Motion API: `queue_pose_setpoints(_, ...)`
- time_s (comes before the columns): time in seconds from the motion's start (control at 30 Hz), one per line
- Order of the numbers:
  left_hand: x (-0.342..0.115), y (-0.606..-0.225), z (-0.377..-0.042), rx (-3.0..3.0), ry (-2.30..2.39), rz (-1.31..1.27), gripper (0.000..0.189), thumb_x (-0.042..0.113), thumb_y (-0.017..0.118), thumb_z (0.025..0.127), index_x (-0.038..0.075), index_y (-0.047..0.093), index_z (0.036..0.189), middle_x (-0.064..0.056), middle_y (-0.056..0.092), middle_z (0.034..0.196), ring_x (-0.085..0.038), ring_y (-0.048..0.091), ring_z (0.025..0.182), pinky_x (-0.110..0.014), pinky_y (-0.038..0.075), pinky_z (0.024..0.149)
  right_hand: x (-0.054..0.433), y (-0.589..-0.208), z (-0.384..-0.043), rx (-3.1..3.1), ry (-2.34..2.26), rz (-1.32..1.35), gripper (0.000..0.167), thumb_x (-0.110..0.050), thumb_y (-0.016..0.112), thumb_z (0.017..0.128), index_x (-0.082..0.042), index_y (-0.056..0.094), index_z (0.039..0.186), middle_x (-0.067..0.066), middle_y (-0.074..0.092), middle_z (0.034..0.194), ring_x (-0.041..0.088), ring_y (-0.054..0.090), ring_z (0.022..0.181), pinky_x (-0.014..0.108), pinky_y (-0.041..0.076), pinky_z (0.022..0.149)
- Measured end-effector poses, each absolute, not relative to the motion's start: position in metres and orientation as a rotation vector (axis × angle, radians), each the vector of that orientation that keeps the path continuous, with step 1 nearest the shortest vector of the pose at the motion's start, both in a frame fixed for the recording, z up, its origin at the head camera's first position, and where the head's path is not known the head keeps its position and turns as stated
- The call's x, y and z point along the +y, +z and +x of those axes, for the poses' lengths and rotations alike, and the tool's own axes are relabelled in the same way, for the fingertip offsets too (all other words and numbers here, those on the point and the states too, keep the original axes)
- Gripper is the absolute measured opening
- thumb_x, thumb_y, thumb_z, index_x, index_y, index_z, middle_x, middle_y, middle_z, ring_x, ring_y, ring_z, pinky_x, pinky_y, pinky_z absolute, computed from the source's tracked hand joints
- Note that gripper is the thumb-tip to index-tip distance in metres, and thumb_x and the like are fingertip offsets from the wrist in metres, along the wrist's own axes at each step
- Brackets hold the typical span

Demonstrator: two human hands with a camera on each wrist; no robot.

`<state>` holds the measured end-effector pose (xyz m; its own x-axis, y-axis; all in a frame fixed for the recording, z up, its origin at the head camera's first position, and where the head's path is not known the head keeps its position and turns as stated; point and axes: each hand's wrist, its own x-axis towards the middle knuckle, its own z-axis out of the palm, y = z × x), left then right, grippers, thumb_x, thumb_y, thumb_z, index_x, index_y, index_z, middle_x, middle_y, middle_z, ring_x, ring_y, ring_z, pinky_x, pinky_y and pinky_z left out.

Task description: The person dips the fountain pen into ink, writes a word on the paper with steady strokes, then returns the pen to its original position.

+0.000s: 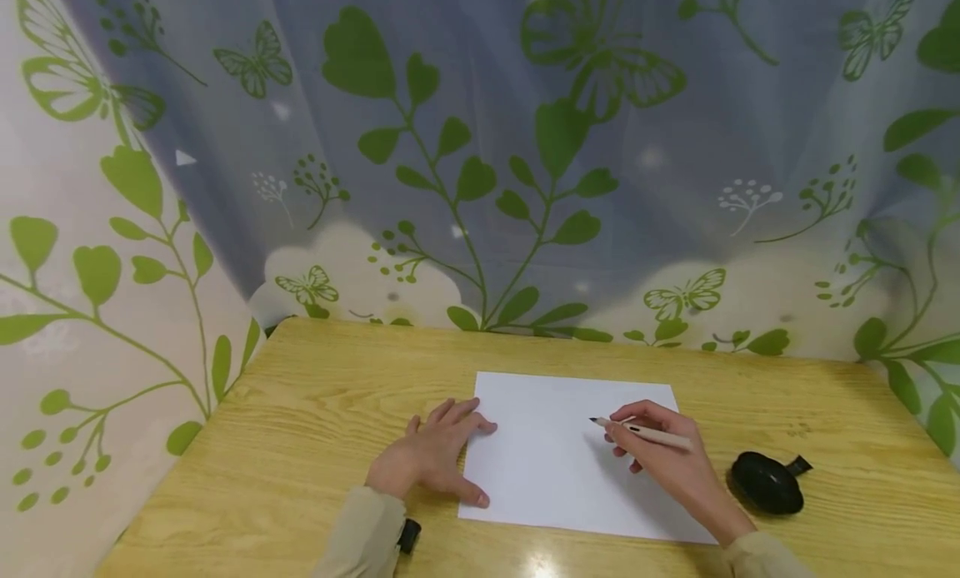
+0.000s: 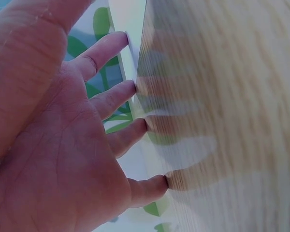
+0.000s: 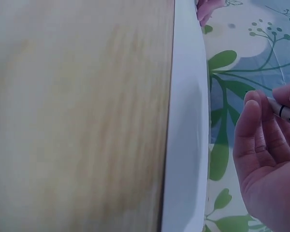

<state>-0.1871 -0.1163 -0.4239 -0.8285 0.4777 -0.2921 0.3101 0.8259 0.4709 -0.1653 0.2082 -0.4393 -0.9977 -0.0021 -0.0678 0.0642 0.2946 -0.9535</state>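
Observation:
A blank white sheet of paper point(image 1: 532, 453) lies flat on the wooden table. At its left edge rests my left hand point(image 1: 427, 455), fingers spread, with the thumb and a fingertip on the paper. In the left wrist view, the fingertips of that hand point(image 2: 63, 150) touch the surface along the sheet's border. My right hand point(image 1: 667, 461) pinches a slim light-coloured pen point(image 1: 660, 435) whose dark tip points left, seemingly just above the paper. Thumb and fingers around the pen point(image 3: 289, 114) also show in the right wrist view, where the right hand point(image 3: 275, 174) is partly cut off.
A black rounded object point(image 1: 767, 484) with a short strap sits on the table, right of my right hand. The wood-grain tabletop point(image 1: 322, 395) meets a curtain point(image 1: 480, 145) printed with green leaves and butterflies. A small black piece point(image 1: 408, 535) is at my left sleeve.

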Motion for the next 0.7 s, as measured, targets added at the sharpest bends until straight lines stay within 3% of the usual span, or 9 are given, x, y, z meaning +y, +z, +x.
queue_pose_setpoints(0.7, -0.116, -0.430, -0.191, 2.638, 0.552, 0.603, 0.089, 0.051, 0.092, 0.069, 0.031, 0.046, 0.144, -0.004, 0.023, 0.171, -0.041, 0.017, 0.157, -0.082, 0.016, 0.114, 0.185, -0.443, -0.195, 2.387, -1.764, -0.138, 0.034, -0.029, 0.077, 0.093, -0.002, 0.068, 0.112, 0.016, 0.077, 0.096, 0.020, 0.073, 0.082, 0.033, 0.061, 0.066)
